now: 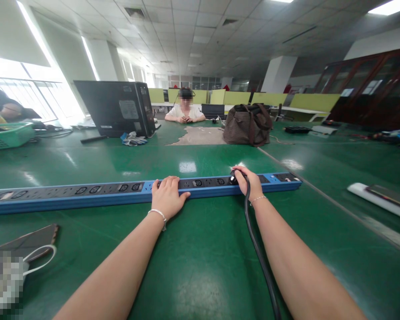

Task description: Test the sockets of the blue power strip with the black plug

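Note:
A long blue power strip (216, 191) with a row of black sockets lies across the green table. My left hand (168, 192) rests over its middle, fingers on the far side and thumb apart along the near edge. Towards the strip's right end, my right hand (246, 181) is closed around a black plug (233, 178). The plug is at the socket face; whether its pins are inside a socket is hidden. From that hand a thick black cable (255, 242) runs down towards the near edge of the view.
A black computer case (120, 109), gloves (133, 139) and a brown bag (248, 124) stand farther back on the table (200, 271). A green basket (10, 135) is at left, a white bar-shaped object (380, 202) at right. Another person (185, 109) sits opposite.

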Available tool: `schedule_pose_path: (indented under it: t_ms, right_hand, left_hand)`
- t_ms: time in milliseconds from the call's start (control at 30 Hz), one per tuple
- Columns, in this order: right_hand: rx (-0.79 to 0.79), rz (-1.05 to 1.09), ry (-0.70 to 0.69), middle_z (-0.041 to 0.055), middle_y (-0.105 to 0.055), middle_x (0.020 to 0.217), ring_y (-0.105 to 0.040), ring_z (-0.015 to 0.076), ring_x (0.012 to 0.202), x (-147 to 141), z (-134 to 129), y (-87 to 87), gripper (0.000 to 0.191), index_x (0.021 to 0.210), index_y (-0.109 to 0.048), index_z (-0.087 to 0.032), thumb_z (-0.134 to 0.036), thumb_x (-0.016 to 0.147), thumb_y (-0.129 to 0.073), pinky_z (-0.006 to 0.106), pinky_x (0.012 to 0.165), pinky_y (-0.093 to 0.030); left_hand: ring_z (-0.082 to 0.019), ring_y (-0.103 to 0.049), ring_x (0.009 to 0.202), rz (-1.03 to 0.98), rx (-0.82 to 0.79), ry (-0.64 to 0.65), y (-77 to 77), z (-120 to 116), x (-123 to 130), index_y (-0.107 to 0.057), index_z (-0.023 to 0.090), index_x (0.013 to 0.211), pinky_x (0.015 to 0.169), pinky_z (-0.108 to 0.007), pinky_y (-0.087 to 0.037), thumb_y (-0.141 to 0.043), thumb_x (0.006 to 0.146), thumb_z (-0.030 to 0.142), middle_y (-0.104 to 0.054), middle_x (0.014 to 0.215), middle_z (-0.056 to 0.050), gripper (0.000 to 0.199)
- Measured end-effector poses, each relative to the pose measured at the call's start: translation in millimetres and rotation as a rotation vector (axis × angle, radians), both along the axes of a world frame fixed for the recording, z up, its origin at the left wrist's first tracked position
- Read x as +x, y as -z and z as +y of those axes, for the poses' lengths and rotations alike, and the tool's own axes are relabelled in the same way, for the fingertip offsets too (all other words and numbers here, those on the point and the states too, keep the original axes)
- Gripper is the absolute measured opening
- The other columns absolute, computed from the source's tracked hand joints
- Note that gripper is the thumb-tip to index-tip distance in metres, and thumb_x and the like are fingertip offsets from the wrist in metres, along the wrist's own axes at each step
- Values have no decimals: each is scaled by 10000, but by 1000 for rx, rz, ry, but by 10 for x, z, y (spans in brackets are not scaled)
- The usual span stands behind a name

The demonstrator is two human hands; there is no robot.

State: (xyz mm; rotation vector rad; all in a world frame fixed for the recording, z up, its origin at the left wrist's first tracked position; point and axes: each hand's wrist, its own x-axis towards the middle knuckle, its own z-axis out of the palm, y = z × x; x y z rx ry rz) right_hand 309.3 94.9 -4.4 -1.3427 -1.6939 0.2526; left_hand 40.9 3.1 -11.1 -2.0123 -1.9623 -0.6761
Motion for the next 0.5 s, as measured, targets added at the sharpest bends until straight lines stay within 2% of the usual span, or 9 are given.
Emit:
schedule_pose_path:
  t_ms: [367, 500]
  right_hand:
    - [-6, -35, -162, 23, -709, 911, -641, 201, 873, 50, 11, -9, 264, 954, -681, -230, -322, 807, -482, 355, 865, -470]
    - [-3, -67, -134, 16, -712, 860, -644, 198, 850, 18, -15, -2, 261, 957, -682, -238, -317, 807, -484, 348, 850, -476]
  left_hand:
    - [-270, -442, 1213, -11, -24, -5, -9, 1, -2, -507, 208, 1187, 1060, -504, -197, -482, 788, 518, -550, 1272, -113, 506]
    - [-268, -440, 1216, -14, -30, -13, -17, -3, 3, -506, 206, 1190, 1063, -499, -192, -483, 790, 514, -546, 1278, -117, 505]
